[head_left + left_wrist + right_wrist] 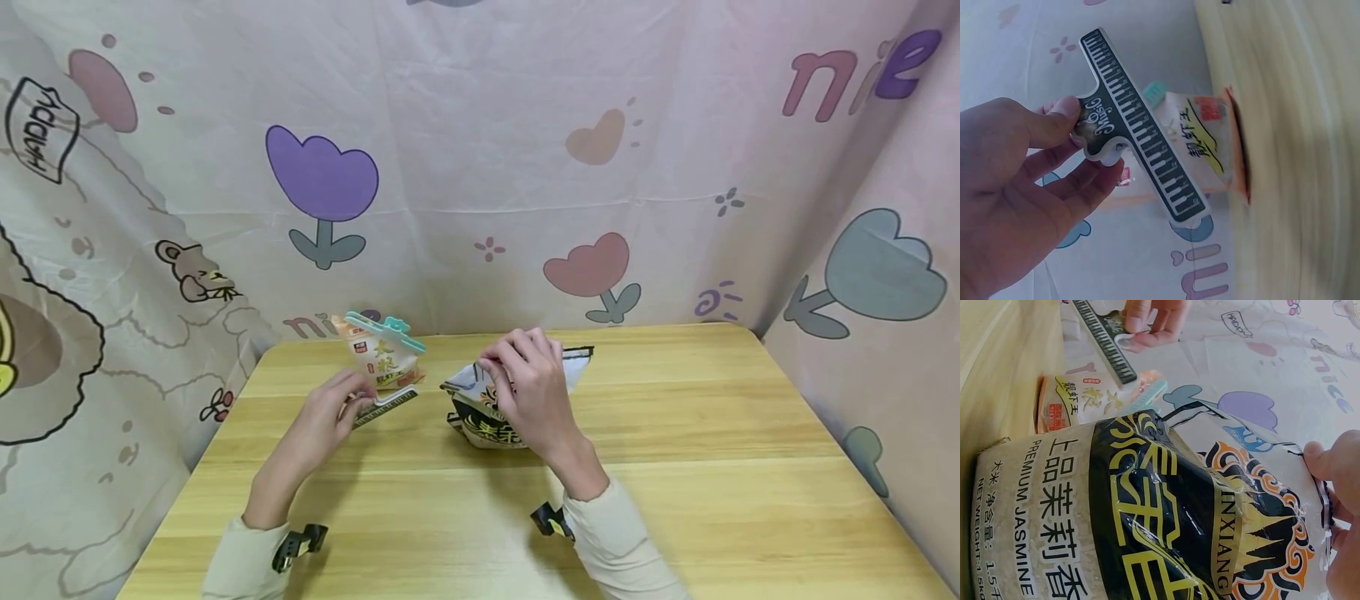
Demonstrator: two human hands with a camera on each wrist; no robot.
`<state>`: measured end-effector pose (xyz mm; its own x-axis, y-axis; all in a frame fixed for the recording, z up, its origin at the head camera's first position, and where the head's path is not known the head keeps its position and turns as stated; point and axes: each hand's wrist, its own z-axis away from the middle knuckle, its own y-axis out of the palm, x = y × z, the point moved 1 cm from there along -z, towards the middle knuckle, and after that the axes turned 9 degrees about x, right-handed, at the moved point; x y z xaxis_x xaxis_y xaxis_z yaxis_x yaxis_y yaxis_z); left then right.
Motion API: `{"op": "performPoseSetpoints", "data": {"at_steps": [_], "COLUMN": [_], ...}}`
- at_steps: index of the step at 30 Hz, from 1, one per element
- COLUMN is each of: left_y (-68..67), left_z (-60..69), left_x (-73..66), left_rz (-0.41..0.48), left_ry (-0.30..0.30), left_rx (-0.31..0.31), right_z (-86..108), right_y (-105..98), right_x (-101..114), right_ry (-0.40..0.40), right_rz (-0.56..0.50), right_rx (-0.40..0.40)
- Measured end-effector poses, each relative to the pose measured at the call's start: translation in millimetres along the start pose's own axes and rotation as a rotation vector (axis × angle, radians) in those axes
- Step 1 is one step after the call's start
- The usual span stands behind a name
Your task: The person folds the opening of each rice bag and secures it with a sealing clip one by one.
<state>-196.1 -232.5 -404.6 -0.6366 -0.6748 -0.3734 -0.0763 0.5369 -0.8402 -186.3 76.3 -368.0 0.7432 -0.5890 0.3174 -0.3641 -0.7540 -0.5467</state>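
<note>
In the left wrist view, my left hand point(1041, 169) pinches a black-and-white bag clip point(1141, 125) printed with piano keys and the word Music, thumb on its handle. In the head view that left hand point(330, 417) is left of a rice bag point(487, 421), apart from it. My right hand point(528, 387) grips the bag's top edge between thumb and fingers; the top looks folded over. In the right wrist view the rice bag point(1141, 506) stands upright, labelled Premium Jasmine, with the right hand point(1341, 481) at its top.
Behind the left hand stands a smaller orange-and-white food packet point(386, 362), its top closed by a turquoise clip point(393, 329). Both bags are on a wooden table point(420, 517). A printed cloth point(465, 167) hangs behind the table and at its sides.
</note>
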Motion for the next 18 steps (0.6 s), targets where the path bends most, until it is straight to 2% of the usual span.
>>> {"op": "performPoseSetpoints", "data": {"at_steps": [4, 10, 18], "left_y": [-0.6, -0.7, -2.9], "left_z": [-3.7, -9.3, -21.9], "left_x": [-1.3, -2.5, -5.4], "left_rz": [0.039, 0.047, 0.095], "left_ry": [-0.003, 0.006, 0.003], "left_rx": [-0.019, -0.067, -0.102], "right_z": [-0.1, -0.1, 0.9], "right_y": [0.6, 2.1, 1.2], "right_x": [0.8, 1.0, -0.7], "right_ry": [0.003, 0.000, 0.009], "right_rz": [-0.001, 0.005, 0.013], "right_rx": [0.008, 0.007, 0.010]}}
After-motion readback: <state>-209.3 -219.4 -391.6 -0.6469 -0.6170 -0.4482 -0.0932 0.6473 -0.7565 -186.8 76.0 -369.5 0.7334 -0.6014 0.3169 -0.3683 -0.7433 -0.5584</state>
